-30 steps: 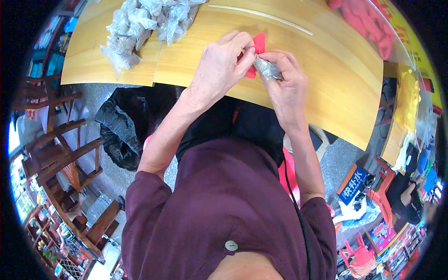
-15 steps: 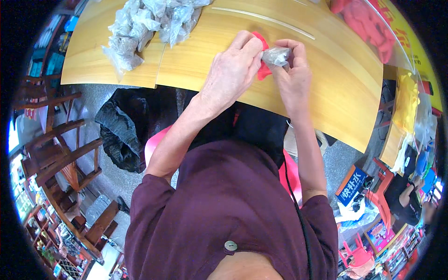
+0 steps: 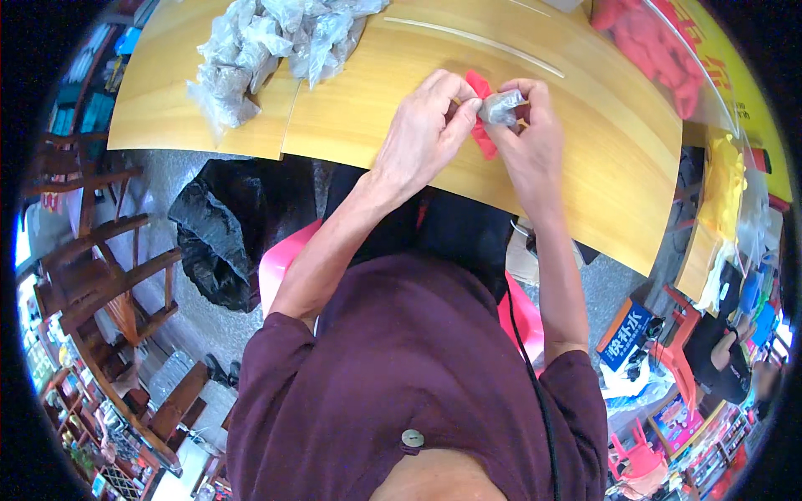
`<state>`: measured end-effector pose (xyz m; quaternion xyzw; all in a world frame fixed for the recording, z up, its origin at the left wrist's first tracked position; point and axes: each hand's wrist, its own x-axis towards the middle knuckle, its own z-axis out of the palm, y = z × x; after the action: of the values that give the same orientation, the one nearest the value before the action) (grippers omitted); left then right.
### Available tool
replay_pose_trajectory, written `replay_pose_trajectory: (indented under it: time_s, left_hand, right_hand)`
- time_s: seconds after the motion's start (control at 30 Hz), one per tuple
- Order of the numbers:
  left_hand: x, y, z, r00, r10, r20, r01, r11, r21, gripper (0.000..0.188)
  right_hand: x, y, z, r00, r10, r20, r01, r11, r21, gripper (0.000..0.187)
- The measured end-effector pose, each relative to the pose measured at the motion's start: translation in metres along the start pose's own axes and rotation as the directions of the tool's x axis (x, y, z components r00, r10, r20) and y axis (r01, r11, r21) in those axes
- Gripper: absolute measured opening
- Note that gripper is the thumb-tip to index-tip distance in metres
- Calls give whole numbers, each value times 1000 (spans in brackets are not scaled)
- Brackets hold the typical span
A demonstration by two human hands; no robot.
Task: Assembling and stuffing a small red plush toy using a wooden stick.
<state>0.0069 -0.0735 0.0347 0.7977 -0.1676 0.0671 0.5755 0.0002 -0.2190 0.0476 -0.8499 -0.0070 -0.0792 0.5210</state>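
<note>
Above the wooden table, my left hand (image 3: 428,125) pinches a piece of red cloth (image 3: 487,144), which shows above and below the fingertips. Close beside it, my right hand (image 3: 533,132) is closed on a small clear plastic bag (image 3: 503,107) with greyish contents that I cannot make out. The bag's left end meets the red cloth at my left thumb. Whether the bag reaches inside the cloth is hidden by the fingers. At the far left lies a heap of similar small plastic bags (image 3: 242,71).
The wooden table (image 3: 601,159) spans the front, with a thin pale strip (image 3: 476,43) lying on it. Red cloth pieces (image 3: 647,54) lie in clear plastic at the far right. A black bag (image 3: 213,234) hangs below the table at left. Yellow cloth (image 3: 725,185) sits at right.
Both hands have shifted slightly right and nearer to me with the cloth and bag. My left fingers have turned, and more of my thumb shows now.
</note>
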Motion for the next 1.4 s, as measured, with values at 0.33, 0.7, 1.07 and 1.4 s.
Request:
replay_pose_trajectory:
  time_s: [0.33, 0.7, 1.07, 1.4]
  left_hand:
    - [-1, -12, -4, 999, -37, 27, 37, 999, 7, 8]
    - [0, -5, 1, 999, 45, -7, -45, 999, -1, 5]
    - [-3, -7, 0, 982, 189, 30, -191, 957, 219, 4]
    - [-5, -13, 2, 986, 158, -59, -146, 975, 167, 6]
  right_hand:
    - [-14, -7, -5, 967, -243, 71, 252, 950, -183, 17]
    - [4, -6, -25, 974, -96, 205, 97, 995, 4, 18]
    - [23, -6, -18, 950, -42, 309, 129, 955, -266, 26]
    - [8, -13, 4, 998, -43, 53, 56, 957, -284, 18]
